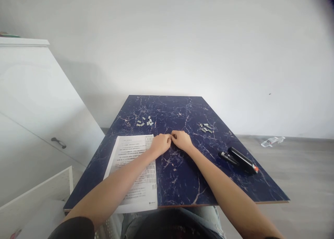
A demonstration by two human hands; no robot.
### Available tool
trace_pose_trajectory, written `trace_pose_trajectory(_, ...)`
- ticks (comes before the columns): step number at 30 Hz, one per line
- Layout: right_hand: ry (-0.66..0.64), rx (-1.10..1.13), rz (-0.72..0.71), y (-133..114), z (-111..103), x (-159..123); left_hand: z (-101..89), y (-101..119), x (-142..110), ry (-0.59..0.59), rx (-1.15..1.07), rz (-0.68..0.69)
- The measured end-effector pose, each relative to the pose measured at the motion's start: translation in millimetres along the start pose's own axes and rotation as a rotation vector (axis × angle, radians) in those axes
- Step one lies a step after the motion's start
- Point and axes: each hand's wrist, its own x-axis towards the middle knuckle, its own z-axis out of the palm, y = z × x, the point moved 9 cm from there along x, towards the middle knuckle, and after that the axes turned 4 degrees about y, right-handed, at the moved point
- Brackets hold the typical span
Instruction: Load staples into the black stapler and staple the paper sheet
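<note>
My left hand (161,143) and my right hand (182,140) meet above the middle of the table, knuckles up, with the fingers curled and the thumb sides almost touching. Both are closed; whatever is between the fingertips is hidden or too small to name. Under my left forearm lies a stack of printed paper (130,171), its right margin covered with dense marks. Beyond my left hand is a loose group of small pale strips (149,122), like bits of staple strip. A second group of greyish strips (206,128) lies beyond my right hand.
On the right of the dark blue marbled table (180,183) rests a black stapler-like tool (241,160) with an orange-red end. A white cabinet (39,103) stands at the left, a pale wall behind. Clear plastic packaging (272,141) lies on the floor at right.
</note>
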Motion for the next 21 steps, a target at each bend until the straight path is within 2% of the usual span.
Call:
trace_pose_trajectory(14,0.011,0.040,0.029,1,1,-2,1.9,0,-1,-0.050,0.094,-0.023)
trace_pose_trajectory(17,-0.021,0.041,-0.022,-4,-2,-4,2.3,-2,0,-0.037,0.086,-0.013)
trace_pose_trajectory(21,-0.034,0.015,-0.172,-22,-13,-19,1.2,-4,3,-0.013,0.036,0.000)
